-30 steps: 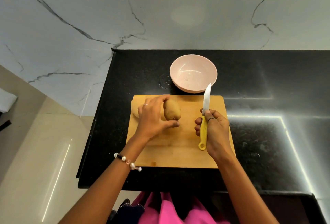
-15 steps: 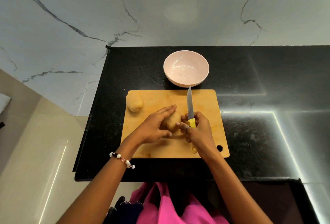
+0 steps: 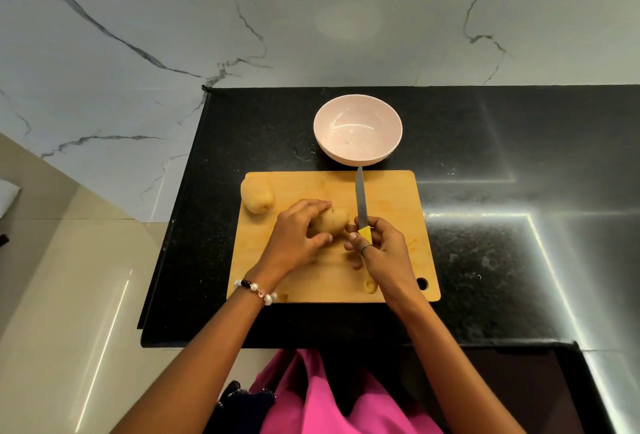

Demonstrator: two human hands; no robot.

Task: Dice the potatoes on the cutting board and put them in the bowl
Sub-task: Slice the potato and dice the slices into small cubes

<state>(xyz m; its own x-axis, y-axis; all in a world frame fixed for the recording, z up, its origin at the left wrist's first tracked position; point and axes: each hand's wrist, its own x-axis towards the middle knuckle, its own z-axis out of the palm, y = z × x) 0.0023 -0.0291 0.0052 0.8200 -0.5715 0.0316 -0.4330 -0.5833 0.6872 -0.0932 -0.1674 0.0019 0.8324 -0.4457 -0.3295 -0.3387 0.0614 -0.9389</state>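
The left hand (image 3: 294, 239) hides part of the held potato (image 3: 330, 220); the right hand (image 3: 382, 253) hides most of the knife handle (image 3: 365, 235).

both my arms reach fwd over the counter. my left hand (image 3: 294, 239) curls round a potato (image 3: 330, 220), thumb on its near side, beaded bracelet on the wrist. my right hand (image 3: 382, 250) grips the knife (image 3: 362, 206) handle, blade pointing away, ring on one finger.

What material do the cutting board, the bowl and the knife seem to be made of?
Cutting board: looks like wood or bamboo, matt tan with faint stains. Bowl: pale pink and glossy, with bright reflections inside; plastic or glazed ceramic, I cannot tell which. Knife: shiny grey blade, likely steel, with a yellow handle, probably plastic.
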